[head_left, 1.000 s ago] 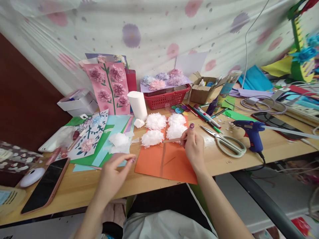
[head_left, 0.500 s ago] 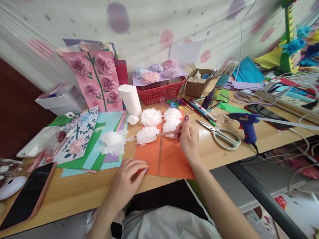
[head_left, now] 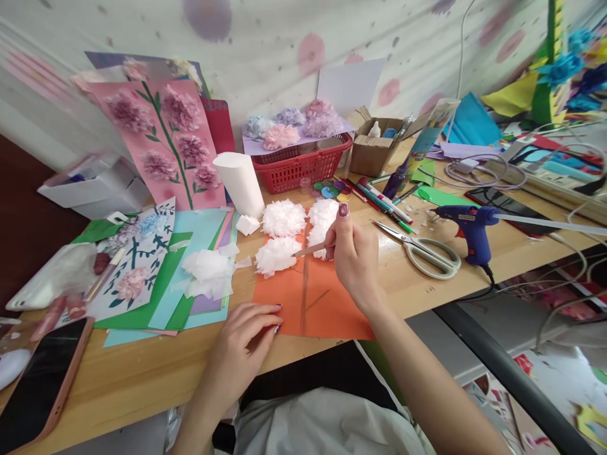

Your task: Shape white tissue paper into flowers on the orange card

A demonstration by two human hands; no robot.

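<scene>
My right hand (head_left: 353,259) is closed around a slim brownish pencil (head_left: 310,249), its tip pointing left at the edge of the lower-left white tissue-paper flower (head_left: 277,254). Beneath lies an orange sheet of card (head_left: 279,300) with a dark line down its middle and a short slanted stroke on the right. Several fluffy white flowers stand on its far half; the lower-right one is partly hidden behind my right hand. At the card's near left edge rests my left hand (head_left: 249,335), holding nothing, fingers loosely extended and touching the card.
Left of the card, white tissue pieces (head_left: 208,272) lie on coloured paper sheets (head_left: 165,306). A tissue roll (head_left: 239,186) and red basket (head_left: 303,167) stand behind. To the right are scissors (head_left: 420,249), a blue glue gun (head_left: 469,230) and markers (head_left: 384,202). A phone (head_left: 42,373) lies front left.
The camera view has shifted slightly, moving the items at left further left. My right hand and the pencil tip have moved slightly along the lower-left flower's edge. My left hand stays at the card's edge.
</scene>
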